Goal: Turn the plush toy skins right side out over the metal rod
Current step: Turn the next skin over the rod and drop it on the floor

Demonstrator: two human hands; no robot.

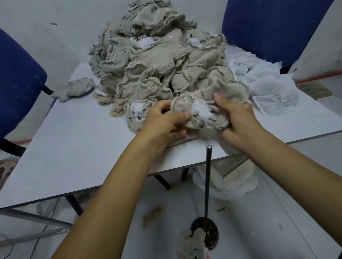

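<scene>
A tall heap of beige inside-out plush skins (154, 53) covers the back of the white table (74, 151). Both my hands hold one beige skin (200, 110) with a white patch, at the heap's near edge. My left hand (165, 123) pinches its left side. My right hand (236, 119) grips its right side. Just in front of the table edge, an upright thin metal rod (208, 180) rises from a round black base (206, 231) on the floor, below and between my hands. A turned plush toy (191, 252) lies on the floor beside the base.
Two blue chairs stand at the left (2, 78) and right (280, 14) of the table. White fabric pieces (266, 84) lie at the table's right. A plastic bag of fabric (231, 180) sits under the table. Cables (15, 255) trail on the floor at left.
</scene>
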